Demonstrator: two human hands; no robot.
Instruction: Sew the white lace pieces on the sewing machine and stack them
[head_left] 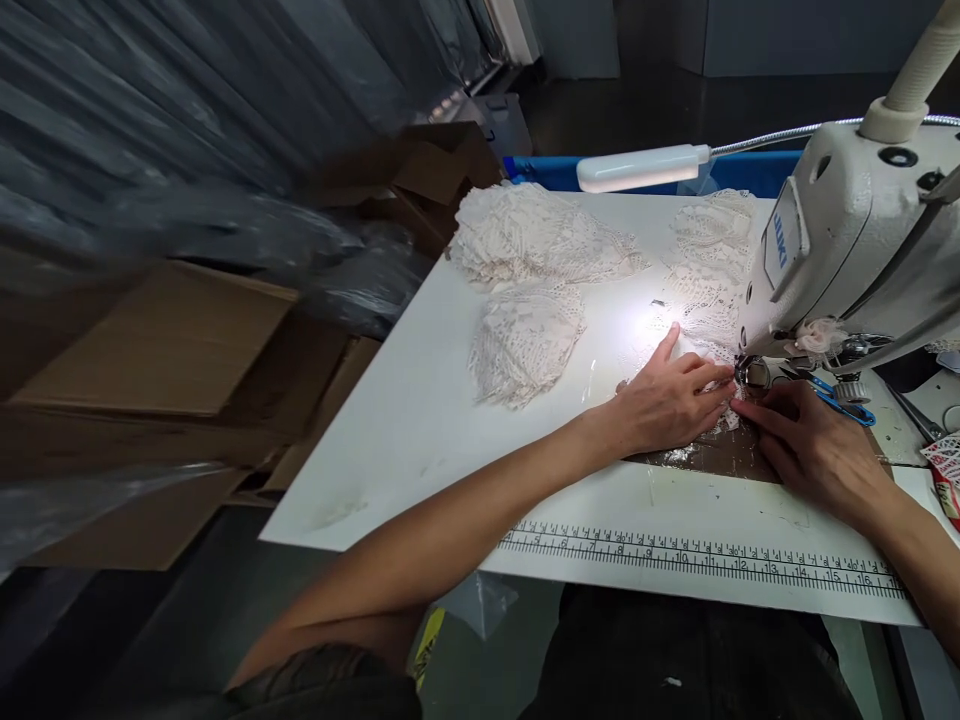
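Note:
My left hand [670,396] lies flat on the white sewing table [420,420], fingers stretched toward the presser foot [752,373] of a white sewing machine [847,240], pressing a piece of cream lace [709,290]. Just right of it, my right hand [806,445] has its fingers pinched together on the lace edge at the needle. The lace runs under the machine head and back across the table.
Two piles of lace pieces [525,290] lie at the table's middle and back. Blue-handled scissors [844,398] rest by the machine. A lamp [641,167] shines on the work. A printed ruler [697,555] lines the front edge. Cardboard boxes [172,350] stand left.

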